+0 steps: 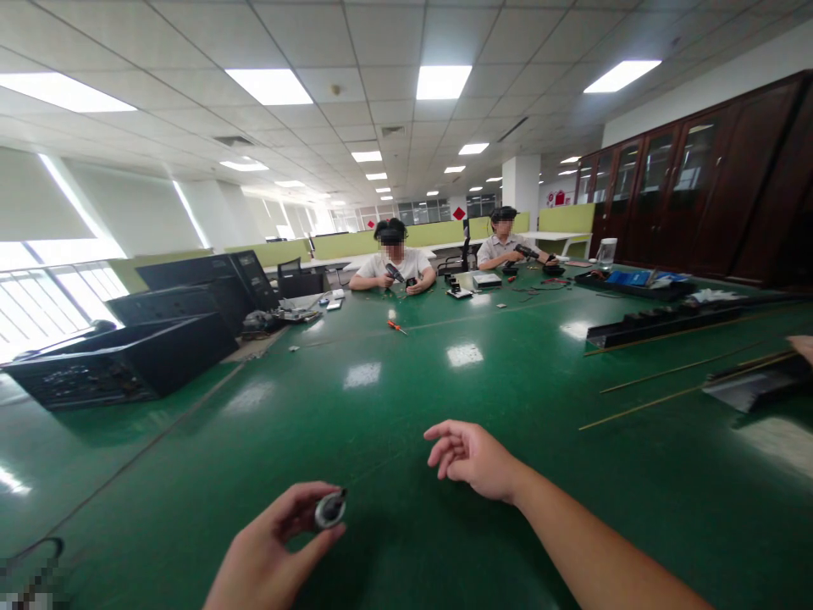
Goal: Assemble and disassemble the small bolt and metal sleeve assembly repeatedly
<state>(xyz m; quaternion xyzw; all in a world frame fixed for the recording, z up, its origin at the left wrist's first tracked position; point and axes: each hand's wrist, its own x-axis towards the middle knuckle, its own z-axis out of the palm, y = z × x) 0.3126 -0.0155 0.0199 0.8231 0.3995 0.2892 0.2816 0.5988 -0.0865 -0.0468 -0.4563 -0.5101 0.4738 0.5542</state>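
Note:
My left hand point(273, 546) is low in the middle of the view, thumb and fingers pinched round a small round grey and black part point(330, 509). My right hand point(473, 457) hovers just right of it above the green table point(406, 398), fingers loosely apart and curled, holding nothing. The two hands are a short way apart and do not touch.
Black computer cases point(127, 360) lie stacked at the left. Long black rails point(660, 324) and thin rods point(666, 369) lie at the right. An orange-handled screwdriver point(397, 326) lies mid-table. Two people point(394, 263) sit at the far end with tools. Dark cabinets point(699, 195) line the right wall.

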